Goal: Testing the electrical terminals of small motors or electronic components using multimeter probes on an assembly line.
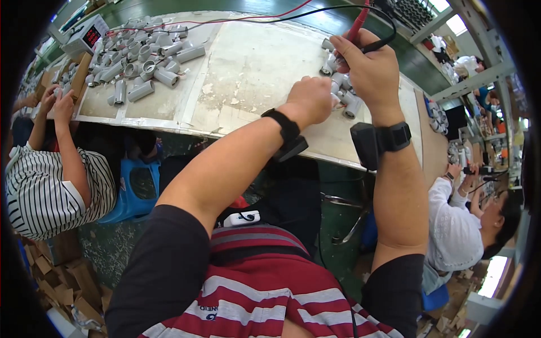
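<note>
My right hand (372, 70) is raised over the right part of the worktable (248, 62), closed round a red test probe (357, 28) and a black test probe (378, 44). Their leads curve away over the table's far edge. My left hand (313, 100) is closed low over the table, just left of the right one. Its fingers are turned away, so whatever they grip is hidden. Beside both hands lies a small group of grey plastic cylinders (352, 104), partly covered by my right hand.
At the table's left is a heap of grey cylinders (141, 56). Behind it stands a meter box (84, 36) with a red display. A co-worker in stripes (62, 186) handles a part at far left; another in white (456, 225) works at right. A blue stool (135, 186) stands below.
</note>
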`<state>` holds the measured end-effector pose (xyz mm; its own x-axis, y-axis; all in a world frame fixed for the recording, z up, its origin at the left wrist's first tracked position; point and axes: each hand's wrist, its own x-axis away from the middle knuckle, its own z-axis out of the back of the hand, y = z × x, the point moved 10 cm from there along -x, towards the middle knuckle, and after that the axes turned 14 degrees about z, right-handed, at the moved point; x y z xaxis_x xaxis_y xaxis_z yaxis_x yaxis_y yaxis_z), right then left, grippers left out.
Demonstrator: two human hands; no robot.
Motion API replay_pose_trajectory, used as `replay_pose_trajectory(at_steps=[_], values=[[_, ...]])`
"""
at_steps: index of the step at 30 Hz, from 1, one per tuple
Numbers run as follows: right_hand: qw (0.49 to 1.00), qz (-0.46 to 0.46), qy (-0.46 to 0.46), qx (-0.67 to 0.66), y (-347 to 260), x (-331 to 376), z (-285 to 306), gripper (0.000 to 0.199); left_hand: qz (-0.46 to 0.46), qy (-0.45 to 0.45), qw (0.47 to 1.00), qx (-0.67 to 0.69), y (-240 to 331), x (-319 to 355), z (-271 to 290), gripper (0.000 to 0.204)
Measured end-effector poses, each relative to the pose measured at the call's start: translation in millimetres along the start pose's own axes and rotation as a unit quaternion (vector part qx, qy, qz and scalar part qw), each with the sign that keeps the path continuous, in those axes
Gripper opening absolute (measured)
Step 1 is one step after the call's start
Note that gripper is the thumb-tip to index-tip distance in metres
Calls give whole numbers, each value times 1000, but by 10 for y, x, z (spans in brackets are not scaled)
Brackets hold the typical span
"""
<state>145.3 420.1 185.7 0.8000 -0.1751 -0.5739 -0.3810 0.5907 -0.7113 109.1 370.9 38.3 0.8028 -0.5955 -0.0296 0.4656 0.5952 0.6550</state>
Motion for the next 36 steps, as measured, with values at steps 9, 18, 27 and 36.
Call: replay_pose_trajectory(at_steps=[9, 18, 27, 36], values=[[995, -53, 41, -75, 281, 298, -56, 20, 59, -102, 991, 58, -227, -73, -65, 42], [978, -72, 91, -176, 408, 528, -245, 20, 113, -88, 977, 160, -799, 612, 604, 38], [954, -162, 57, -246, 587, 1006, -1102, 18, 301, -164, 769, 540, -1636, 1477, 643, 30], [925, -185, 20, -330, 384, 1196, -1691, 17, 230, -182, 403, 867, -1489, 2255, 372, 42]])
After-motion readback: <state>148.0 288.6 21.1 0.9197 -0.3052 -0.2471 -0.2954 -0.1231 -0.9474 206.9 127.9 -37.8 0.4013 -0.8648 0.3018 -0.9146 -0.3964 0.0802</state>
